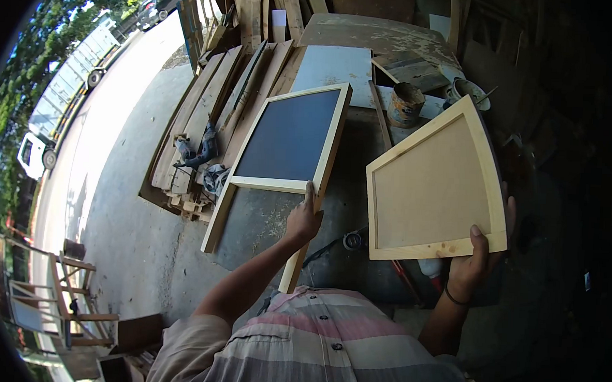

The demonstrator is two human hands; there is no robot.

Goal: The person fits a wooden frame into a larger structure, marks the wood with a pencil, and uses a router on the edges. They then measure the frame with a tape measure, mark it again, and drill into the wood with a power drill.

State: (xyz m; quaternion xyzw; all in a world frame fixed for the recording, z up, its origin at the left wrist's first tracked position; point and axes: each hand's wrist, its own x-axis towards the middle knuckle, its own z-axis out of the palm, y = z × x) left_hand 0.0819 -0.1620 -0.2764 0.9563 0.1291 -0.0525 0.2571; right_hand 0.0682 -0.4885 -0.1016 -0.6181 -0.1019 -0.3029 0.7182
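My left hand is on the right rail of a pale wooden frame with a dark panel in its upper part. Its index finger lies along the rail where the crossbar meets it, and the other fingers curl at the rail. Below the crossbar two bare legs extend towards me. In my right hand is a separate framed board, light wood around a tan panel, tilted and held up. The thumb presses on its lower right corner, with fingers behind the edge. The two pieces stand apart.
Stacked planks with a blue-grey power tool lie to the left. Behind are a rusty can, a bucket and a white sheet. A wooden chair frame is at lower left; a truck is outside.
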